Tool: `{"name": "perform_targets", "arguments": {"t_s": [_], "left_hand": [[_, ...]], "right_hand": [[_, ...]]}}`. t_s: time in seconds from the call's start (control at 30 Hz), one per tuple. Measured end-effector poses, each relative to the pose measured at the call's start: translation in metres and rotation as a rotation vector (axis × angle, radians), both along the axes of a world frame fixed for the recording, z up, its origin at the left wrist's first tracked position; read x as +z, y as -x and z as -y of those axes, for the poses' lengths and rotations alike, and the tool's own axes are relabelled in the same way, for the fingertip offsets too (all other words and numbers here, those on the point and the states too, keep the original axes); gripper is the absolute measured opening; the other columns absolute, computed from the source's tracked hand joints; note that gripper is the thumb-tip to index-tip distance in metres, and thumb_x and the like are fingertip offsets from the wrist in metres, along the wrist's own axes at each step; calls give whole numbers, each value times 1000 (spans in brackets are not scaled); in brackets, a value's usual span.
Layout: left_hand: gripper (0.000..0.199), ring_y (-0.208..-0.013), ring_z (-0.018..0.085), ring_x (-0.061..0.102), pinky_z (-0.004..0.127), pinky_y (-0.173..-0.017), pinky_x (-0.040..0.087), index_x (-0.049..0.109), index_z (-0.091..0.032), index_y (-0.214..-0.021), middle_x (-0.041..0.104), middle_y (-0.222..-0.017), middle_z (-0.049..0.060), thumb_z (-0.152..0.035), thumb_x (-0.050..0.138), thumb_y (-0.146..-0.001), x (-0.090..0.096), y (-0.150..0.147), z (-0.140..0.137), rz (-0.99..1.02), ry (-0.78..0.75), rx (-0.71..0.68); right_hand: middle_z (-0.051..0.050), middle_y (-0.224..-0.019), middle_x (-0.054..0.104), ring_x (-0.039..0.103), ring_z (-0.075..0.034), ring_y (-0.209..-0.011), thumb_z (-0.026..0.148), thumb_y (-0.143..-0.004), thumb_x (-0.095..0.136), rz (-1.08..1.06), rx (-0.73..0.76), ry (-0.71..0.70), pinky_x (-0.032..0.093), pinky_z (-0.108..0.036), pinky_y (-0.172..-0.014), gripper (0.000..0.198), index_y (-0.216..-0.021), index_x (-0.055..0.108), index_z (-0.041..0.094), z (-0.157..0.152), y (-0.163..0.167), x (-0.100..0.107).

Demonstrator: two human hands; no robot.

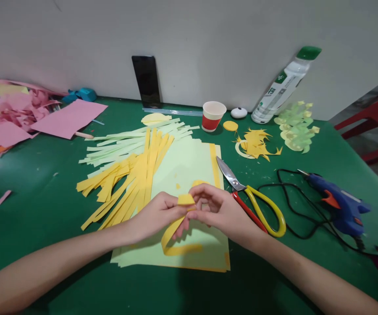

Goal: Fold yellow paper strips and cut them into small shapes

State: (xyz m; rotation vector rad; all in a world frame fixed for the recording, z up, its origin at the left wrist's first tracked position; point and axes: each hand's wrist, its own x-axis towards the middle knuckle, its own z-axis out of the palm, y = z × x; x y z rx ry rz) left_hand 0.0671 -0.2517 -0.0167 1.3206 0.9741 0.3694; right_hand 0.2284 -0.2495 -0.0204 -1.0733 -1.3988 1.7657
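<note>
Between my two hands is a yellow paper strip [169, 238], bent so that one end curls down over the sheets. My left hand [158, 214] pinches the strip between thumb and fingers. From the other side, my right hand [217, 209] closes its fingertips on the same strip, near its folded upper part. Below them lies a stack of pale green paper sheets [185, 166], with yellow edges showing. Left of my hands, cut yellow strips [143, 179] and pale green strips [123, 146] are spread out in a fan.
Scissors [248, 197] and a blue glue gun [340, 203] with a black cord lie at right. Farther back are a paper cup [213, 116], yellow scraps [257, 142], a leaning bottle [281, 89] and a phone [146, 81]. Pink paper [71, 118] is piled at left.
</note>
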Motion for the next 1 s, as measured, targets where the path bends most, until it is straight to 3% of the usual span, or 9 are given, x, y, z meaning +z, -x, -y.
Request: {"name": "perform_targets", "arguments": {"t_s": [0.1,0.27,0.4,0.53,0.77,0.9,1.0], "left_hand": [[34,-40,7,43,18,-48,37,53,-14,-46,50,-39,-4,-21,44,-78,-1,0,0,-28,-10,25],[34,-44,7,41,18,-51,36,49,-14,-44,46,-39,-5,-19,45,-77,-1,-2,2,-23,-83,44],[24,-54,8,46,19,-55,36,54,-13,-62,54,-57,-2,-21,40,-80,-2,0,4,-117,-289,23],[15,-47,6,31,19,-45,24,49,-14,-63,41,-52,-5,-17,39,-74,-3,5,5,-222,-431,34],[14,-45,5,30,18,-44,24,46,-15,-60,37,-51,-7,-15,39,-72,-2,8,7,-136,-486,-14],[15,-47,5,32,18,-45,26,45,-14,-59,39,-53,-7,-17,44,-74,1,7,9,-91,-483,69],[24,-49,6,41,19,-47,32,48,-14,-61,44,-56,-5,-29,46,-79,5,5,10,-21,-405,162]], "right_hand": [[5,-62,49,39,-4,-49,28,-57,76,-26,21,72,32,-18,-44,31,-76,56,16,-1,0,0],[7,-58,49,41,-4,-44,33,-57,75,-87,21,195,32,-17,-38,33,-78,55,16,4,1,-3],[7,-53,48,44,-5,-45,36,-62,72,-150,2,238,35,-17,-41,31,-79,55,16,7,2,-3],[6,-54,51,46,-4,-44,34,-68,69,-216,10,264,36,-17,-42,24,-78,58,15,9,3,-3],[3,-59,56,48,-4,-44,34,-65,71,-287,30,363,38,-15,-38,27,-77,56,15,15,6,-1],[4,-58,56,49,-5,-44,34,-65,71,-299,15,340,40,-15,-39,28,-79,54,16,15,4,1],[5,-59,54,50,-5,-45,34,-66,70,-303,5,272,42,-15,-39,25,-80,57,17,12,0,4]]}}
